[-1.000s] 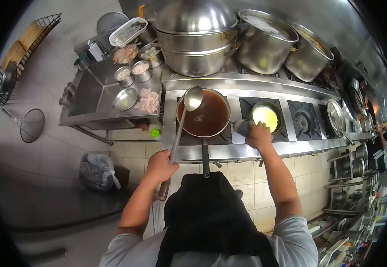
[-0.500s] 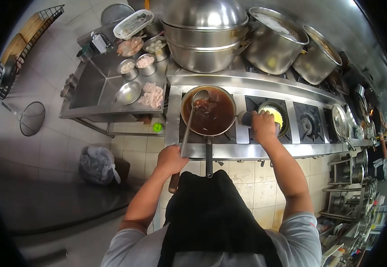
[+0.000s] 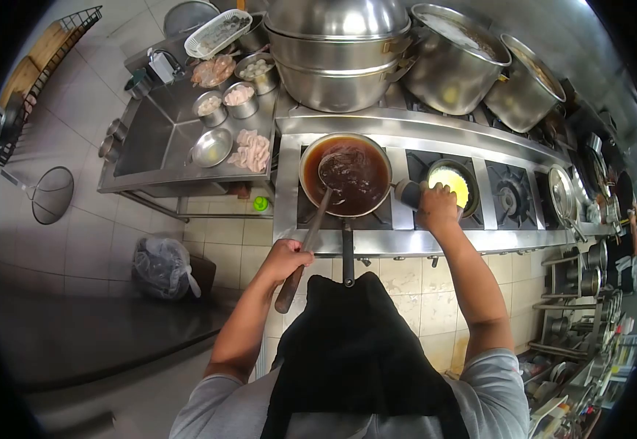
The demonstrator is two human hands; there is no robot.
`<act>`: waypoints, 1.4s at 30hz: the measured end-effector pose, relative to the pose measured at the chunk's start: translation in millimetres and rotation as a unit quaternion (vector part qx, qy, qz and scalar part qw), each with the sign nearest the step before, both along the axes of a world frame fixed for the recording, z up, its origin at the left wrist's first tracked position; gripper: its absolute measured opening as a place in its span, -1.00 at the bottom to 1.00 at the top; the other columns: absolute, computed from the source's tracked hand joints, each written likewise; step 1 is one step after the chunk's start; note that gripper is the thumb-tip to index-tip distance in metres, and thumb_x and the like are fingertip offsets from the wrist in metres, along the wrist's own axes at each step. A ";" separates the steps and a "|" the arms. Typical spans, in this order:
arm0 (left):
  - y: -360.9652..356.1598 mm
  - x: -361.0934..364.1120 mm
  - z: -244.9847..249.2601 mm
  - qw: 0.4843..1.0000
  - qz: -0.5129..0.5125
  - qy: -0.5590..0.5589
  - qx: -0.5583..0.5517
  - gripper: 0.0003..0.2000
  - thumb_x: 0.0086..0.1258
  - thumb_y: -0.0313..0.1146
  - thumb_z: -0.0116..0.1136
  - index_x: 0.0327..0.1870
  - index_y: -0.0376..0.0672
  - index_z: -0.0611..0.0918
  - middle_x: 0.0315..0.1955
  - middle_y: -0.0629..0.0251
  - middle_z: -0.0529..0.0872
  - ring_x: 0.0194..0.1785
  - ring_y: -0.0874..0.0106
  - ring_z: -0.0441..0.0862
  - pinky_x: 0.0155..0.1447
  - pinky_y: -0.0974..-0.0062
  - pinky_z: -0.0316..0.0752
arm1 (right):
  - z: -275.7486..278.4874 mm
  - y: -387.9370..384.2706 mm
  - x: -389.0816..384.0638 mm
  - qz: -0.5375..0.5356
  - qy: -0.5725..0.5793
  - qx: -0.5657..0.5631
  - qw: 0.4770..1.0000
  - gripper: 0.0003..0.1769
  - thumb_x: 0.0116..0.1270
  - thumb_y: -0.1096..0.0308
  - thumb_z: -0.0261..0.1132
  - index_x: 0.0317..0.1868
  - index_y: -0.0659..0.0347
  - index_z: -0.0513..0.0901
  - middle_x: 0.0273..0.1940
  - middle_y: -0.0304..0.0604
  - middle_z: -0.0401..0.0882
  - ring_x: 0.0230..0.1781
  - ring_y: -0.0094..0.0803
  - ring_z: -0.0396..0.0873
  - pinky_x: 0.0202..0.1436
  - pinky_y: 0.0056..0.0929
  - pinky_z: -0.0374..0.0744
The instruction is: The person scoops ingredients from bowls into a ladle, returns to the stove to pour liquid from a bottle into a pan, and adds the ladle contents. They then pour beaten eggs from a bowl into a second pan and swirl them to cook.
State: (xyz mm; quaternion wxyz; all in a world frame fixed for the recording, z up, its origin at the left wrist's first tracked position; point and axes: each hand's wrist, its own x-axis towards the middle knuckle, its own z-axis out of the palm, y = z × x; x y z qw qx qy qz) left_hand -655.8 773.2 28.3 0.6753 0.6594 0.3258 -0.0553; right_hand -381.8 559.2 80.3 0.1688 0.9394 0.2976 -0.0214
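My left hand (image 3: 289,260) is closed round the handle of a long ladle (image 3: 316,227). The ladle's bowl is partly sunk in the reddish-brown liquid of a wide pan (image 3: 386,201) on the stove. My right hand (image 3: 439,207) grips a dark cylindrical container (image 3: 408,194), which lies tipped sideways with its end at the pan's right edge. Just behind that hand, a small dark pan (image 3: 472,175) with bright yellow contents stands on the neighbouring burner. The wide pan's black handle (image 3: 348,256) points toward my apron.
Large steel pots (image 3: 454,62) and a domed steamer (image 3: 337,55) stand at the back. On the left sink counter (image 3: 176,172) are bowls and pale raw pieces (image 3: 249,151). A lid (image 3: 560,194) lies right. A person's arm (image 3: 635,234) shows at the far right.
The ladle's bowl has moved lower in the liquid, and its handle tilts more to the right. The view has shifted slightly. My right hand still grips the container.
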 end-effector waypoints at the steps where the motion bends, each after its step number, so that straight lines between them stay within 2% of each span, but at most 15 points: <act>1: -1.0 -0.7 3.0 1.000 0.004 -0.008 0.005 -0.83 0.10 -0.37 0.29 -0.58 -0.22 0.57 -0.69 0.42 0.51 -0.64 0.60 0.40 -0.55 0.58 0.27 | -0.7 0.6 -2.4 -0.005 0.011 0.006 1.000 -0.50 0.00 0.29 0.33 0.02 0.11 0.48 -0.11 -0.08 0.56 -0.02 -0.19 0.54 -0.04 -0.30 0.49; 3: -1.0 -2.9 12.5 1.000 0.008 -0.016 0.009 -0.80 0.15 -0.38 0.29 -0.60 -0.20 0.54 -0.69 0.41 0.50 -0.65 0.60 0.40 -0.56 0.60 0.30 | -1.8 2.6 -6.4 -0.010 0.022 0.012 1.000 -0.48 0.01 0.30 0.33 0.04 0.11 0.47 -0.09 -0.08 0.56 -0.01 -0.18 0.53 -0.03 -0.29 0.50; 8: 4.6 -6.0 31.4 0.982 -0.024 -0.006 0.187 -0.79 0.13 -0.36 0.29 -0.60 -0.29 0.56 -0.75 0.48 0.38 -0.60 0.66 0.28 -0.54 0.56 0.18 | -5.4 6.9 -12.0 0.000 0.011 0.014 1.000 -0.60 0.06 0.30 0.30 -0.03 0.12 0.52 -0.11 -0.06 0.57 -0.03 -0.19 0.55 -0.03 -0.30 0.50; 12: 12.4 -9.3 28.3 0.973 -0.042 -0.020 0.226 -0.79 0.12 -0.35 0.27 -0.54 -0.33 0.59 -0.74 0.46 0.41 -0.59 0.66 0.29 -0.51 0.54 0.22 | -6.8 6.2 -13.7 0.004 -0.016 0.032 0.999 -0.69 0.10 0.32 0.27 -0.10 0.13 0.56 -0.16 -0.07 0.59 -0.07 -0.20 0.55 -0.06 -0.31 0.49; 21: 14.8 -3.4 27.2 0.954 -0.059 -0.009 0.293 -0.83 -0.02 -0.37 0.23 -0.50 -0.32 0.61 -0.72 0.20 0.54 -0.61 0.43 0.47 -0.44 0.41 0.37 | 11.0 -4.3 -21.7 0.005 -0.076 0.007 0.997 -0.77 0.15 0.33 0.24 -0.15 0.11 0.58 -0.21 -0.12 0.59 -0.14 -0.25 0.57 -0.11 -0.35 0.48; 26: 18.0 3.5 19.7 0.929 -0.070 0.014 0.364 -0.78 -0.04 -0.33 0.25 -0.61 -0.33 0.54 -0.73 0.12 0.52 -0.62 0.29 0.49 -0.44 0.34 0.38 | 18.9 -12.3 -26.2 -0.003 -0.080 0.003 0.997 -0.79 0.18 0.34 0.21 -0.15 0.10 0.58 -0.22 -0.11 0.59 -0.15 -0.25 0.57 -0.11 -0.33 0.48; 33: 19.2 9.0 16.3 0.934 -0.076 0.018 0.350 -0.76 -0.05 -0.32 0.25 -0.62 -0.34 0.53 -0.74 0.08 0.52 -0.62 0.23 0.50 -0.43 0.30 0.40 | 19.8 -17.7 -29.4 -0.013 -0.076 -0.003 0.997 -0.79 0.20 0.34 0.19 -0.14 0.12 0.57 -0.22 -0.09 0.58 -0.14 -0.23 0.57 -0.11 -0.30 0.48; 36: 20.0 9.7 11.4 0.943 -0.079 0.020 0.322 -0.78 -0.05 -0.33 0.25 -0.59 -0.34 0.56 -0.75 0.11 0.49 -0.64 0.27 0.48 -0.43 0.30 0.39 | 19.9 -17.7 -30.9 -0.012 -0.078 0.001 0.997 -0.78 0.19 0.34 0.19 -0.14 0.12 0.57 -0.23 -0.10 0.58 -0.15 -0.23 0.57 -0.11 -0.30 0.48; 38: 21.2 9.5 8.3 0.954 -0.089 0.017 0.284 -0.80 0.00 -0.34 0.26 -0.59 -0.32 0.58 -0.76 0.22 0.50 -0.64 0.39 0.46 -0.47 0.38 0.36 | 19.5 -17.3 -31.9 -0.015 -0.076 0.005 0.997 -0.76 0.18 0.33 0.20 -0.13 0.13 0.56 -0.23 -0.09 0.57 -0.15 -0.22 0.56 -0.12 -0.30 0.48; 39: 23.5 9.2 5.4 0.954 -0.089 0.017 0.284 -0.80 0.00 -0.34 0.26 -0.59 -0.32 0.58 -0.76 0.22 0.50 -0.64 0.39 0.46 -0.47 0.38 0.36 | 19.5 -16.5 -33.3 -0.015 -0.077 0.005 0.997 -0.76 0.18 0.33 0.20 -0.13 0.13 0.56 -0.23 -0.09 0.57 -0.15 -0.22 0.56 -0.12 -0.30 0.48; 41: 30.4 8.8 -2.3 0.986 -0.090 0.009 0.137 -0.82 0.06 -0.35 0.26 -0.56 -0.29 0.60 -0.70 0.34 0.55 -0.61 0.54 0.45 -0.48 0.50 0.32 | 19.9 -13.2 -36.3 -0.023 -0.079 0.003 0.997 -0.71 0.13 0.31 0.23 -0.10 0.12 0.54 -0.20 -0.09 0.56 -0.14 -0.22 0.55 -0.12 -0.30 0.48; 42: 32.6 8.7 -7.0 0.986 -0.090 0.008 0.137 -0.82 0.06 -0.35 0.26 -0.56 -0.29 0.60 -0.70 0.34 0.55 -0.61 0.54 0.45 -0.48 0.50 0.32 | 20.6 -11.3 -37.4 -0.022 -0.079 0.003 0.997 -0.71 0.13 0.31 0.23 -0.10 0.12 0.54 -0.20 -0.09 0.56 -0.14 -0.22 0.55 -0.12 -0.30 0.48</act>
